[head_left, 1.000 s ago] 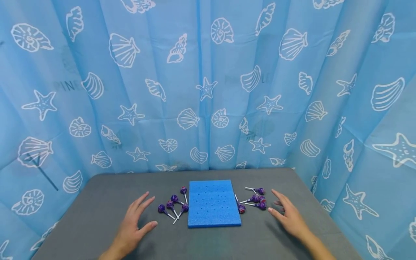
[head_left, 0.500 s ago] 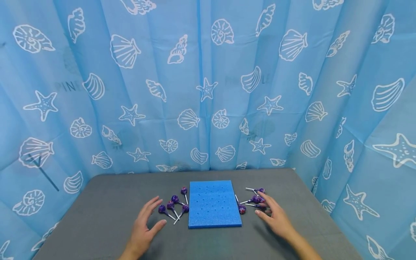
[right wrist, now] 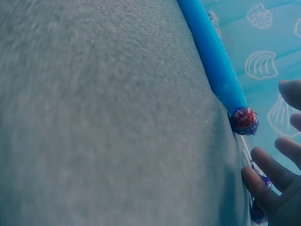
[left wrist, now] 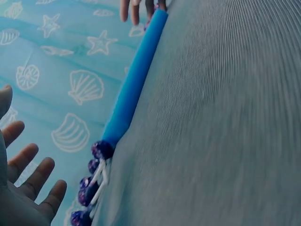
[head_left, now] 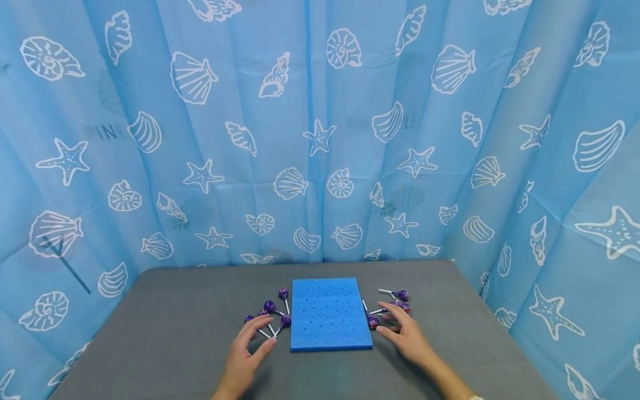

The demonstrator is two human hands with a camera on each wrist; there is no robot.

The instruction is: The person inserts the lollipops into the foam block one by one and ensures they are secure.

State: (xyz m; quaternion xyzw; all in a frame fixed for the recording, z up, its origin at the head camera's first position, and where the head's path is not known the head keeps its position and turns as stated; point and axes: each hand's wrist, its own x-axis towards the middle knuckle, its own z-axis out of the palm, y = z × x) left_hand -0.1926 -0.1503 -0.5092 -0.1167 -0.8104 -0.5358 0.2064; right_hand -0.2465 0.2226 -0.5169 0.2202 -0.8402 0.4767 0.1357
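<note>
A blue foam block (head_left: pixel 330 316) dotted with small holes lies flat on the table. Several purple-wrapped lollipops (head_left: pixel 270 306) with white sticks lie loose at its left side. More lollipops (head_left: pixel 403 295) lie along its right side, one (right wrist: pixel 244 121) against the block's edge. My left hand (head_left: pixel 245 358) hovers over the near left lollipops, fingers spread and thumb apart, partly hiding them; the left wrist view shows the hand (left wrist: pixel 28 188) holding nothing. My right hand (head_left: pixel 409 339) reaches over the right-hand lollipops, its relaxed fingers (right wrist: pixel 270 169) gripping nothing, and covers some of them.
The grey cloth-covered table (head_left: pixel 325 378) extends around the block on all sides. Behind it and along the right hangs a light blue curtain (head_left: pixel 320 211) printed with white shells and starfish.
Both hands have moved inward toward the foam block: the left to the right over its lollipops, the right to the left over its own. The lollipops and block look unmoved.
</note>
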